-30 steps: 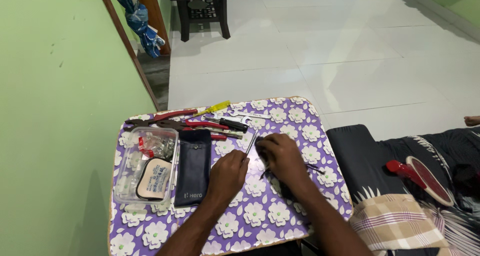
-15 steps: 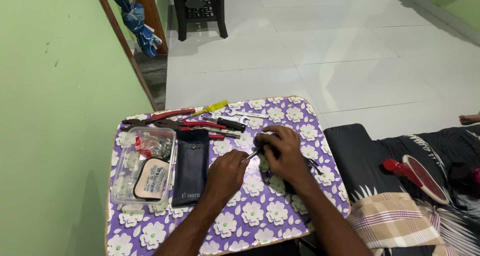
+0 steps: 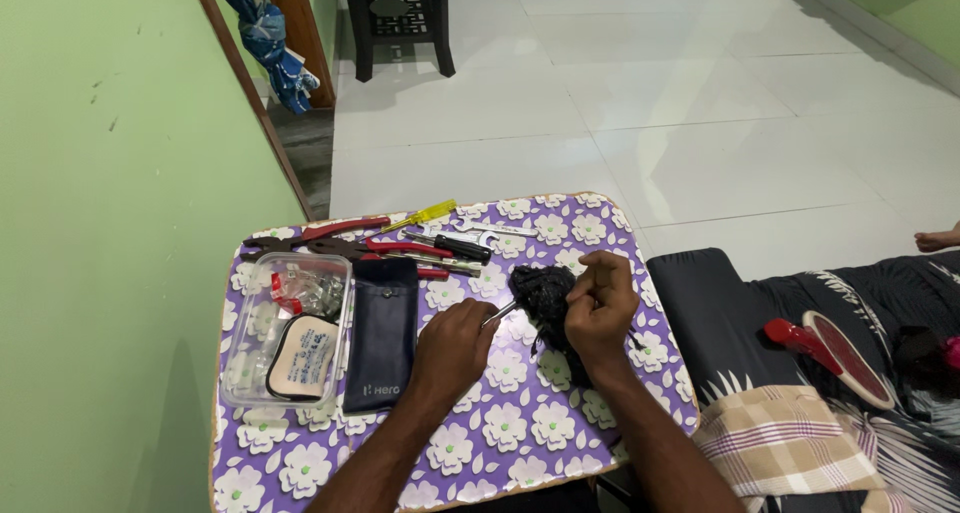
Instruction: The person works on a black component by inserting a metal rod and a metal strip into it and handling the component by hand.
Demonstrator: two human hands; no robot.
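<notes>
While my left hand (image 3: 452, 345) pinches a thin metal tool (image 3: 500, 312) and my right hand's (image 3: 600, 308) fingers clench the black bundle (image 3: 545, 295) at desk (image 3: 520, 443) centre, I judge the tip could slip and jab. At nine o'clock: clear box (image 3: 288, 325), white oval label (image 3: 303, 356), navy pouch (image 3: 382, 333).
</notes>
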